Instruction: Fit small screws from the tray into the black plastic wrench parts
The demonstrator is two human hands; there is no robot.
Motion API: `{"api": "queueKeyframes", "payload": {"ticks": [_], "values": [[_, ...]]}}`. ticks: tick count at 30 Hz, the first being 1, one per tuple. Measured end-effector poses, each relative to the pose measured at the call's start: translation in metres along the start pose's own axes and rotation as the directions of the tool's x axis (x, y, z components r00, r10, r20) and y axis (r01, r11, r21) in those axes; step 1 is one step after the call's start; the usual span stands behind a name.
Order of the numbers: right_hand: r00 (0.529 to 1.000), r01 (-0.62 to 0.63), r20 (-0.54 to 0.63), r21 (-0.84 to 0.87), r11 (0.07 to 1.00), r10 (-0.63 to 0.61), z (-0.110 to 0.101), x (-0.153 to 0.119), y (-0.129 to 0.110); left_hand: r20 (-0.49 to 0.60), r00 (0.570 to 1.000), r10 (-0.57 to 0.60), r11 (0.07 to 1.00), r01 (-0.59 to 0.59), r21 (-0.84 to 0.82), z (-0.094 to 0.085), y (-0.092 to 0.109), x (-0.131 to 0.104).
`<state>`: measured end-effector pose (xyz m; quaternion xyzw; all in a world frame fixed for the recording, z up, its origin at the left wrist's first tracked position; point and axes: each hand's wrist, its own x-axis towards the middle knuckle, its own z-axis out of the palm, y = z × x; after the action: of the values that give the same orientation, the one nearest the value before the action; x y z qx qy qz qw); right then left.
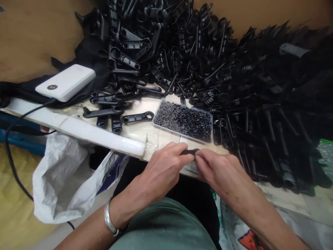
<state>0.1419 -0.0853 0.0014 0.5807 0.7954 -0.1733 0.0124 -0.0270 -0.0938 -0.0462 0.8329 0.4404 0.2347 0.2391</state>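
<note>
Near the table's front edge, my left hand (168, 165) is closed around a slim black plastic part (189, 151), held roughly level. My right hand (218, 165) pinches at the right end of the same part; whether a smaller piece sits between those fingertips is hidden. Just beyond my hands lies a clear plastic box (179, 134) filled with tiny dark pieces, greyer on the left and blacker on the right. Left of the box, several black lever-shaped plastic parts (137, 117) with a ring at one end lie on the pale tabletop.
A large heap of similar black parts (179, 45) covers the back, and another pile (270, 132) spreads along the right. At left sit a white power bank (66, 81) with a black cable (11, 156), a white foam strip (78, 128) and an open white sack (62, 180) below.
</note>
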Motion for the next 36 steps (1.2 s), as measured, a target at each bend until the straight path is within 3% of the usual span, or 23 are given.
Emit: {"api": "queueKeyframes", "payload": {"ticks": [5, 12, 16, 19, 22, 27, 30, 33, 36], "values": [[0.998, -0.050, 0.040, -0.109, 0.993, 0.055, 0.000, 0.000, -0.005, -0.008, 1.000, 0.011, 1.000, -0.011, -0.001, 0.004, -0.002, -0.001], [1.000, -0.001, -0.019, 0.038, 0.999, 0.001, -0.001, 0.003, 0.000, 0.038, 0.999, 0.021, 1.000, -0.022, 0.014, -0.004, 0.002, -0.004], [0.995, 0.068, -0.073, 0.027, 0.997, -0.066, 0.005, 0.006, 0.009, 0.047, 0.999, 0.025, 0.999, -0.027, 0.046, -0.007, 0.002, -0.007], [0.983, 0.124, -0.122, -0.100, 0.987, -0.136, 0.014, 0.003, 0.017, 0.044, 0.999, 0.032, 0.998, -0.034, 0.049, -0.008, 0.002, -0.009], [0.981, 0.102, -0.119, -0.366, 0.925, -0.155, 0.023, 0.000, 0.017, 0.055, 0.997, 0.056, 0.997, -0.059, 0.044, -0.009, 0.002, -0.009], [0.991, 0.085, -0.040, -0.536, 0.840, -0.126, 0.020, 0.000, -0.008, 0.014, 0.999, 0.044, 0.999, -0.044, -0.011, -0.003, -0.004, -0.006], [0.998, 0.047, -0.018, -0.445, 0.894, -0.062, 0.009, 0.006, -0.015, -0.024, 0.999, 0.029, 0.998, -0.030, -0.059, 0.002, -0.007, -0.004], [0.996, 0.002, 0.090, -0.081, 0.997, 0.005, -0.003, 0.011, -0.004, 0.001, 0.999, 0.033, 0.999, -0.033, -0.014, 0.000, -0.005, -0.003], [0.984, -0.101, 0.168, 0.255, 0.962, 0.059, -0.007, 0.010, 0.012, 0.071, 0.997, 0.034, 0.995, -0.040, 0.087, -0.006, 0.003, -0.003]]}}
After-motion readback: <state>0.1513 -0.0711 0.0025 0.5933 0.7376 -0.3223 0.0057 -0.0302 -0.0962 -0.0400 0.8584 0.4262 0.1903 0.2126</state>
